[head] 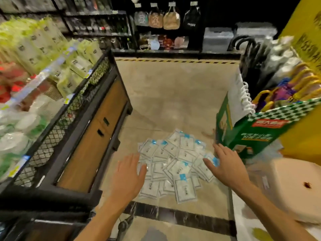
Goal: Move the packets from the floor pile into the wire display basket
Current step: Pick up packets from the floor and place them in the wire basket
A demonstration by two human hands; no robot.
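Both hands reach down over the packets, fingers spread and holding nothing: the left hand hovers at the pile's left edge, the right hand at its right edge, its fingertips over a blue-tabbed packet. Whether either hand touches the pile cannot be told.

At far left the wire basket stands on a black stand with wooden cabinet doors; it holds white and green goods, with pale green packs stacked behind. The stand's corner comes close to the left forearm. The pile lies on the beige floor between this stand and a green box with a checkered rim, which stands just beside the right hand. Behind the box are umbrellas with yellow handles, and at lower right a pale cardboard sheet.

A dark band crosses the floor near the person, and hazard-striped tape edges it at the back. Beyond, dark shelves carry hanging bags.

Print on the packets is too small to read, and the left goods are blurred.
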